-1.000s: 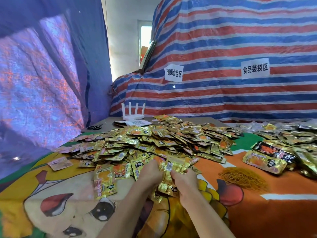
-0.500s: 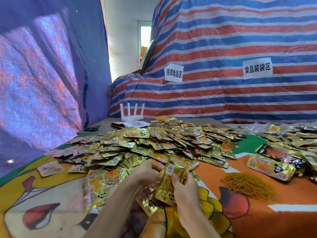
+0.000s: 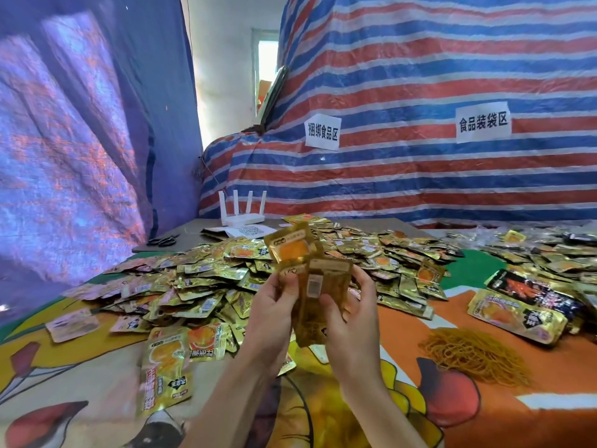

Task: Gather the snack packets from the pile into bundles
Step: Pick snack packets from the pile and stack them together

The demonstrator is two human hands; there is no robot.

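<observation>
Backdrop of striped tarpaulin (image 3: 420,176). Cartoon-print table cover (image 3: 517,415) beneath everything. Broad pile of gold snack packets (image 3: 226,273) across the middle of the cover. Above the pile's near edge, a small fan of packets (image 3: 310,279), upright, gripped between left hand (image 3: 271,315) and right hand (image 3: 352,318), fingers of both curled round it. Heap of yellow rubber bands (image 3: 475,354) to the right, apart from the pile. White router (image 3: 244,218) and black scissors (image 3: 163,241) at the far left
</observation>
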